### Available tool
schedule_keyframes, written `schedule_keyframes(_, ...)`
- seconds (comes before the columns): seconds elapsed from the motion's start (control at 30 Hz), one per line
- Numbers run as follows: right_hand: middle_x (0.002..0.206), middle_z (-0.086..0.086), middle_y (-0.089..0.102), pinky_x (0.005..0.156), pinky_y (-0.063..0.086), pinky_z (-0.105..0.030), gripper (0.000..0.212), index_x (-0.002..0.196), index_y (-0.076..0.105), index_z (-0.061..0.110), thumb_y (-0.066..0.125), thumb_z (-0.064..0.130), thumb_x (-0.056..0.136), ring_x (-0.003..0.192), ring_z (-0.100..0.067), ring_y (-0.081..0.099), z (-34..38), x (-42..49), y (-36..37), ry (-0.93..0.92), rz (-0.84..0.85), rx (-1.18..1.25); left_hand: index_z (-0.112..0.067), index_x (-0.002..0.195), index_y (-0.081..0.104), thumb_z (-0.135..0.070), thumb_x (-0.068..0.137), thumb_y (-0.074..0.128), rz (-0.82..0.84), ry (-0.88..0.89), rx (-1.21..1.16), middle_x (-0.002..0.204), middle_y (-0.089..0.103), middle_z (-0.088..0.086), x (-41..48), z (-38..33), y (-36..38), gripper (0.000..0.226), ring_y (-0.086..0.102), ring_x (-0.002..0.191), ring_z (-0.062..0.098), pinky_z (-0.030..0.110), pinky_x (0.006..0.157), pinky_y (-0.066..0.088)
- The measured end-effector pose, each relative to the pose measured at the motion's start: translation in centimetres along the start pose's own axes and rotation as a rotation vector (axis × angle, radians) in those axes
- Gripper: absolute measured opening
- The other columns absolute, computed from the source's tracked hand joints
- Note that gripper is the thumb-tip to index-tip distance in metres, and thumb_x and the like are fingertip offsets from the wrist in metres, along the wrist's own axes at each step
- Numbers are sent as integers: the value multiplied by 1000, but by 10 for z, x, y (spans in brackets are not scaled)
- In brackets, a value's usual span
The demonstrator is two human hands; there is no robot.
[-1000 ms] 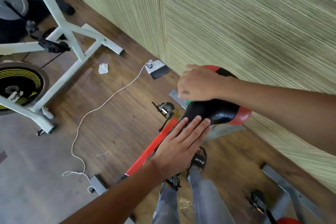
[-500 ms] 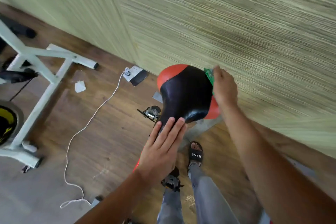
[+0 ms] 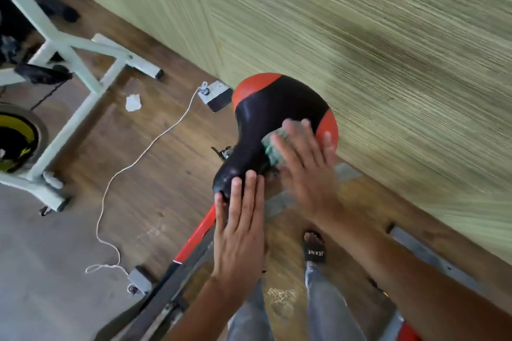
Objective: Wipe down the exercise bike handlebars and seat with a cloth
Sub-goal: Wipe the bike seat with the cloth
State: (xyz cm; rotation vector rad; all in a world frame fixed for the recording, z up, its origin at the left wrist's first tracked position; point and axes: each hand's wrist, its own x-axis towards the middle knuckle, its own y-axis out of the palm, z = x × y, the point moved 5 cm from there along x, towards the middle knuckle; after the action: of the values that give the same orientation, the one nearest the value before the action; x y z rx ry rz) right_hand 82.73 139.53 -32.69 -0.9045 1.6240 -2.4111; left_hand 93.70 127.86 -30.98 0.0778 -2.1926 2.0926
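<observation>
Right hand [image 3: 307, 171], fingers spread flat, pressed green cloth [image 3: 273, 148] onto black-and-red seat [image 3: 266, 122]; left hand [image 3: 239, 232], fingers straight and together, rested on the seat's nose.

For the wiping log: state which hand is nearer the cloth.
Right. The right hand presses flat on the cloth on the seat; the left hand rests on the seat's nose, apart from it.

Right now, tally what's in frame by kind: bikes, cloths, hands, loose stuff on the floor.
Exercise bikes: 2, red-framed bike with seat, white bike
Cloths: 1, green cloth
Hands: 2, left hand, right hand
Floor items: 2, white cable, crumpled paper
Total: 7
</observation>
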Motion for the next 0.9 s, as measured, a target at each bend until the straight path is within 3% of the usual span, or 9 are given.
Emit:
schedule_keyframes(0.13, 161, -11, 31, 123, 10, -53, 48, 153, 31, 21, 29, 37, 108, 151, -33, 20, -23, 1, -2, 332, -79, 113, -3, 157, 12, -9, 75, 73, -80, -253, 14, 165, -3, 13, 12, -30, 9, 103, -5, 152, 36, 62, 120, 9)
schedule_keyframes(0.27, 160, -5, 27, 122, 11, -53, 47, 153, 28, 24, 26, 40, 109, 154, -22, 8, -9, -17, 14, 34, -37, 62, -5, 157, 13, -3, 79, 66, -162, -442, 15, 164, 2, 13, 28, -41, 17, 94, -9, 151, 37, 67, 117, 8)
schedule_keyframes(0.37, 161, -13, 26, 123, 10, -53, 48, 152, 31, 17, 28, 36, 108, 153, -29, 11, -33, -14, 8, 290, -140, 304, -7, 156, 14, -3, 81, 63, -207, -472, 5, 164, 0, 10, 28, -45, 21, 91, -11, 152, 34, 67, 117, 8)
schedule_keyframes(0.5, 157, -14, 33, 116, 35, -47, 45, 148, 40, 8, 36, 27, 107, 148, -26, 30, -32, -2, -5, 641, -324, 648, -10, 157, 10, -3, 81, 62, -250, -473, 3, 165, -14, 2, 25, -44, 24, 92, -13, 152, 31, 66, 118, 9)
schedule_keyframes(0.57, 138, -3, 55, 98, 49, -38, 39, 138, 51, 17, 36, 33, 105, 127, -19, 53, -54, 21, -11, 811, -285, 694, -11, 157, 9, -3, 80, 62, -261, -465, 7, 165, -15, 1, 25, -43, 25, 94, -11, 152, 31, 66, 118, 10)
schedule_keyframes(0.63, 105, 7, 63, 80, 48, -33, 40, 123, 60, 18, 34, 42, 103, 105, -21, 62, -79, 49, -6, 909, -15, 634, -11, 158, 10, -3, 83, 61, -265, -458, 2, 166, -12, 1, 24, -43, 27, 91, -9, 152, 31, 66, 118, 10)
schedule_keyframes(0.7, 97, 5, 62, 79, 42, -37, 50, 117, 62, 18, 32, 54, 101, 99, -27, 60, -89, 87, -1, 823, 297, 470, -11, 157, 15, -10, 94, 49, -283, -444, -25, 166, -8, 0, 24, -44, 28, 71, -6, 153, 30, 65, 118, 10)
schedule_keyframes(0.77, 99, -2, 62, 78, 40, -39, 54, 117, 63, 18, 32, 58, 98, 98, -31, 59, -75, 128, 7, 645, 458, 323, -13, 156, 19, -15, 98, 38, -290, -449, -35, 166, -2, -1, 24, -42, 27, 61, -4, 153, 28, 64, 119, 11)
schedule_keyframes(0.9, 111, -10, 65, 77, 34, -37, 47, 115, 65, 17, 35, 50, 99, 104, -34, 60, -12, 184, 34, 208, 546, 100, -13, 158, 13, -11, 78, 57, -251, -429, 28, 164, 4, 2, 24, -38, 29, 92, -7, 153, 28, 61, 120, 8)
